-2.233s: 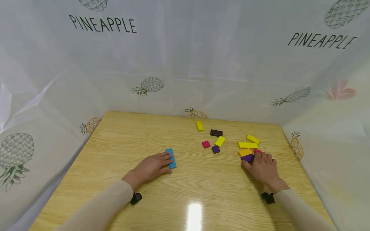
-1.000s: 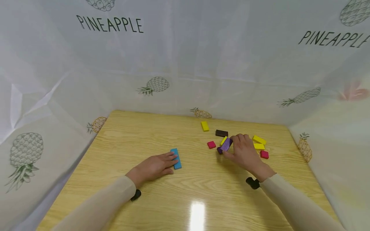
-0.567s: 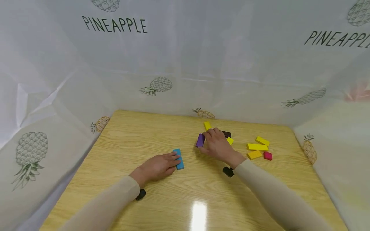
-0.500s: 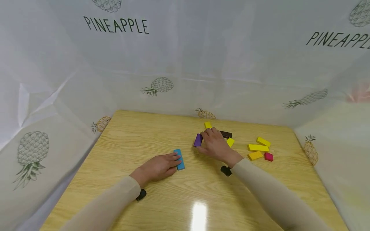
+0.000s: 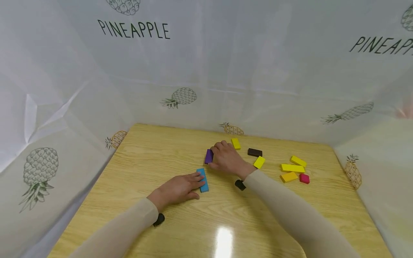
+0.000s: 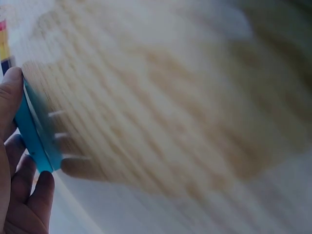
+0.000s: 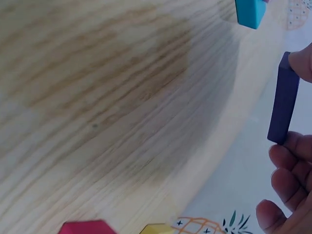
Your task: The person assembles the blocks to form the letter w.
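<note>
My left hand (image 5: 195, 183) lies flat on the wooden table (image 5: 145, 161), its straight fingertips touching the left side of a blue block (image 5: 203, 180). The left wrist view shows the fingers (image 6: 13, 97) along that blue block (image 6: 34, 131). My right hand (image 5: 215, 154) pinches a purple block (image 5: 209, 156) just behind the blue one, close to the table. In the right wrist view the purple block (image 7: 284, 97) stands between the fingers (image 7: 292, 161), with the blue block's end (image 7: 251, 12) beyond it.
To the right lie a yellow block (image 5: 236, 143), a dark brown block (image 5: 255, 152), another yellow block (image 5: 259, 162), a long yellow block (image 5: 292, 167), an orange block (image 5: 288, 176) and a pink block (image 5: 304, 178). White pineapple-print curtains (image 5: 206, 71) enclose the table.
My right hand picked the purple block out of the right cluster and carried it left, to just behind the blue block. The left hand stayed on the blue block.
</note>
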The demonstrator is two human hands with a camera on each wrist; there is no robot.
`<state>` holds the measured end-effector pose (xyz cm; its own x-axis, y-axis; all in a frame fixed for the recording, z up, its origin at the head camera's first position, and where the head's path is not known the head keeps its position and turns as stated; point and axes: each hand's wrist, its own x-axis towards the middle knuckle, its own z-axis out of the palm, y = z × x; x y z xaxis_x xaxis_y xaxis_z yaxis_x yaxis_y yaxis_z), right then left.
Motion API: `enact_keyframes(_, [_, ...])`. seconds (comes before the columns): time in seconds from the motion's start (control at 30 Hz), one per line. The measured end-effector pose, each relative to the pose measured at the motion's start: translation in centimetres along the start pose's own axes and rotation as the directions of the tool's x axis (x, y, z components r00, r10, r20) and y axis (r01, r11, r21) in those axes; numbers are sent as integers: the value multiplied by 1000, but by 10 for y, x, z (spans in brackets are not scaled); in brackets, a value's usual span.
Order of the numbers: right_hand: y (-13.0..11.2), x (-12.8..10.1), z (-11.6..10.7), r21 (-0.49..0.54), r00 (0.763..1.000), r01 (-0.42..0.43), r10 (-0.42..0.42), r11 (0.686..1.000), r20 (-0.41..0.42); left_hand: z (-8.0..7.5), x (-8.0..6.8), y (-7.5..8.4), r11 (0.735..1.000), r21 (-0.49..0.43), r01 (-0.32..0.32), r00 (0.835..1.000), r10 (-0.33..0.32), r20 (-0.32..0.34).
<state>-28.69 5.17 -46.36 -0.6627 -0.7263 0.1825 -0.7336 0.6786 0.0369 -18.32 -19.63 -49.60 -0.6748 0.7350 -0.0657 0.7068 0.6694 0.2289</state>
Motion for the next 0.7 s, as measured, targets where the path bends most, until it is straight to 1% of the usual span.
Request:
enact_keyframes(0.1, [-1, 9, 6, -14, 999, 27, -27, 1000, 30, 0, -1, 0, 1000, 14, -10, 1000, 10, -8])
enact_keyframes(0.3, [-3, 27, 16, -22, 992, 75, -72, 997, 107, 0, -2, 0, 998, 53, -14, 1000, 14, -5])
enact_keyframes(0.47, [-4, 37, 21, -14, 986, 72, -69, 997, 152, -3, -2, 2, 998, 68, -17, 1000, 17, -7])
enact_keyframes(0.6, [-6, 42, 24, 16, 982, 62, -63, 998, 176, -3, -1, 2, 996, 89, -18, 1000, 18, 2])
enact_keyframes(0.7, [-7, 45, 27, 37, 978, 49, -56, 998, 203, -3, -1, 1, 996, 87, -14, 1000, 14, 8])
